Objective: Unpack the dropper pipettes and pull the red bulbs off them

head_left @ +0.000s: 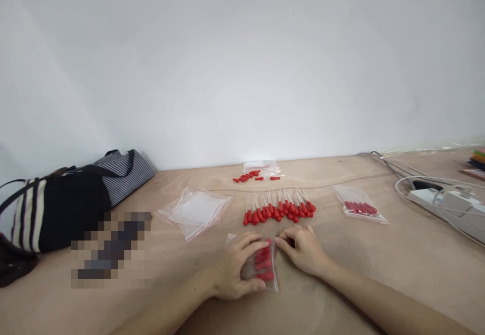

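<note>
Small clear bag (265, 267) of red-tipped droppers lies on the table (379, 274), low in the frame's centre. The left hand (237, 267) presses flat on it, fingers together; the right hand (303, 249) pinches its upper edge. Above lie a row of droppers (278, 208) and empty bags (195, 211).

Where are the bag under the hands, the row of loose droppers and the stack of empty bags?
filled zip bag (265, 267), head view, red bulbs inside.
dropper row (278, 209), head view, red bulbs.
empty zip bags (195, 212), head view, top bag's middle.
</note>
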`<state>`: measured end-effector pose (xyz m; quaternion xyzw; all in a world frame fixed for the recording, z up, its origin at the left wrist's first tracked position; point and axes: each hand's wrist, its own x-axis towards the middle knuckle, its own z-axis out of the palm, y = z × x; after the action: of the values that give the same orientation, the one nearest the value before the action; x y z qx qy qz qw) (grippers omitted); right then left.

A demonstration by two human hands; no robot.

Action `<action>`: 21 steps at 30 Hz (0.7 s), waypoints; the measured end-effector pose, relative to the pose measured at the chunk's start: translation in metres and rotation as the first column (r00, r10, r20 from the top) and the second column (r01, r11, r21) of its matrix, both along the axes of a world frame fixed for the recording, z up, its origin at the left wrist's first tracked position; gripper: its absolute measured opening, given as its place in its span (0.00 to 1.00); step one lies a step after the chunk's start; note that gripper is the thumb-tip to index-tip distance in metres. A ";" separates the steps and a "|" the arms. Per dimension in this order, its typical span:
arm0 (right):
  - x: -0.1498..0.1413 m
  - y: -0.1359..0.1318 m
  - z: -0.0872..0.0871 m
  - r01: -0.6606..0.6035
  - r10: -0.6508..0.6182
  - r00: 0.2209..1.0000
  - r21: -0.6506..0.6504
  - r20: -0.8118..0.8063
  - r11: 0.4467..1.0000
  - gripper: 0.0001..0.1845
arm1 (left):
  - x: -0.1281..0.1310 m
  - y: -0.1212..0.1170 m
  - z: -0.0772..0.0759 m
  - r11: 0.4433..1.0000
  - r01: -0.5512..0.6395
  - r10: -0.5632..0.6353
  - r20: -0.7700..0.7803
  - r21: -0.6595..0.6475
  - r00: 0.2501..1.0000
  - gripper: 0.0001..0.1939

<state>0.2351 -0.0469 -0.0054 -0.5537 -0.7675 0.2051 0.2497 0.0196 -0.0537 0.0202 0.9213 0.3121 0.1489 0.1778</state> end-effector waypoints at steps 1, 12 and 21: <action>-0.001 -0.001 0.000 -0.022 0.022 1.000 -0.013 -0.011 1.000 0.16 | 0.000 -0.004 -0.003 1.000 -0.003 0.003 -0.025 -0.007 1.000 0.36; -0.008 0.001 0.000 0.022 -0.050 0.985 -0.168 -0.167 0.986 0.15 | 0.006 -0.016 -0.007 0.981 -0.190 0.192 0.064 -0.034 0.979 0.29; -0.019 -0.011 -0.013 -0.018 -0.055 0.911 -0.174 -0.408 0.985 0.11 | 0.005 -0.010 0.000 0.963 -0.268 0.268 -0.006 -0.024 0.963 0.27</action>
<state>0.2164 -0.0581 -0.0183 -0.5250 -0.6717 0.3808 0.3581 0.0249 -0.0637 0.0197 0.8685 0.4359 0.1665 0.1669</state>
